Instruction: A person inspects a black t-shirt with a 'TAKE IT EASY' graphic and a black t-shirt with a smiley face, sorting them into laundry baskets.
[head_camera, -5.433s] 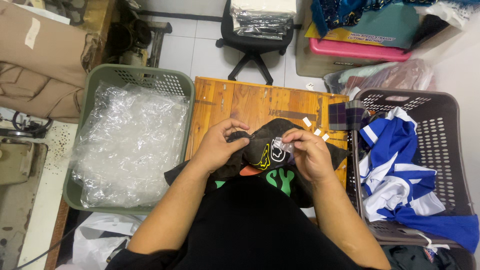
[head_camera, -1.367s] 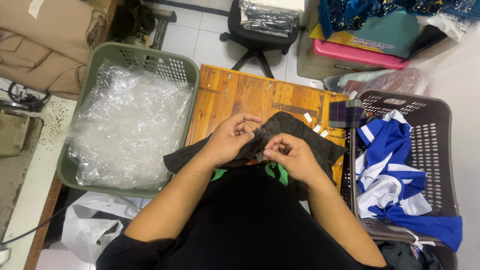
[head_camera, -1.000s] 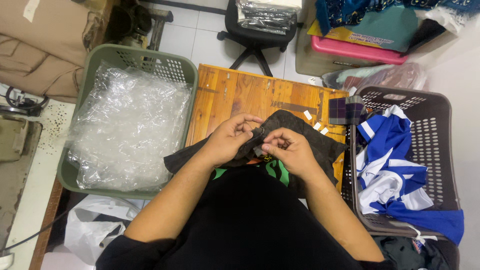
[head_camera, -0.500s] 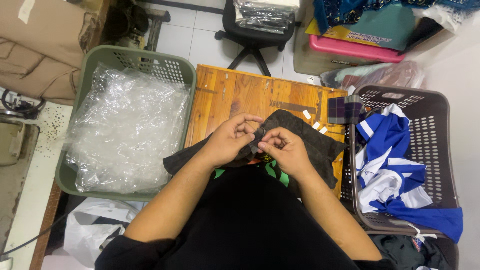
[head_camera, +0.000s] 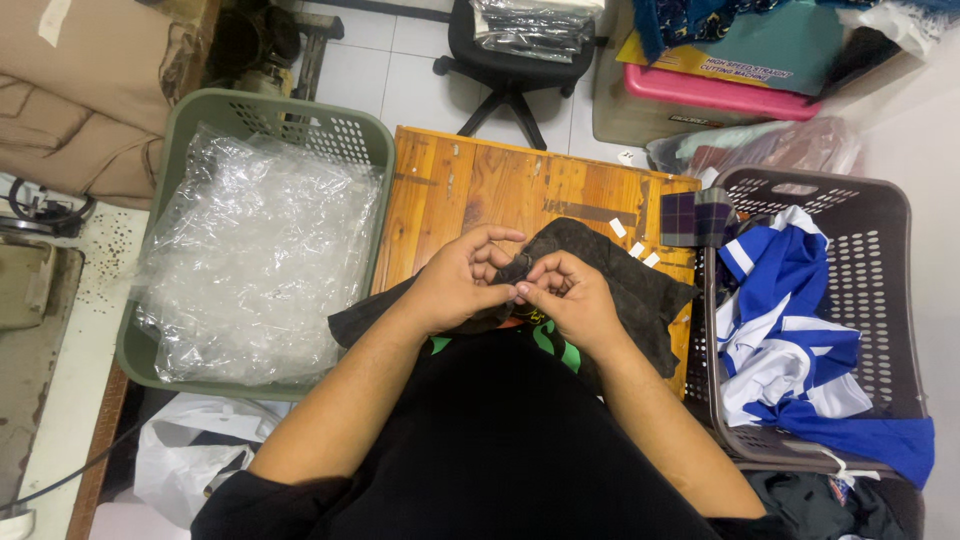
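A dark grey-black garment (head_camera: 620, 285) lies spread over the near part of a small wooden table (head_camera: 500, 185) and onto my lap. My left hand (head_camera: 462, 282) and my right hand (head_camera: 570, 298) meet over its middle, fingertips touching, both pinching a bunched fold of the cloth. Green print shows on the fabric just under my right wrist. What exactly sits between the fingertips is hidden. Small white tags (head_camera: 636, 248) lie on the table by the garment's far edge.
A green basket (head_camera: 250, 115) full of clear plastic bags stands at the left. A dark basket (head_camera: 880, 215) with blue and white clothes stands at the right. An office chair (head_camera: 510, 70), a pink box and stacked goods are behind the table. A white bag lies on the floor lower left.
Earlier the garment's printed side faced up between my hands; it has since been turned and bunched. My hands have drawn together at its middle and stay there.
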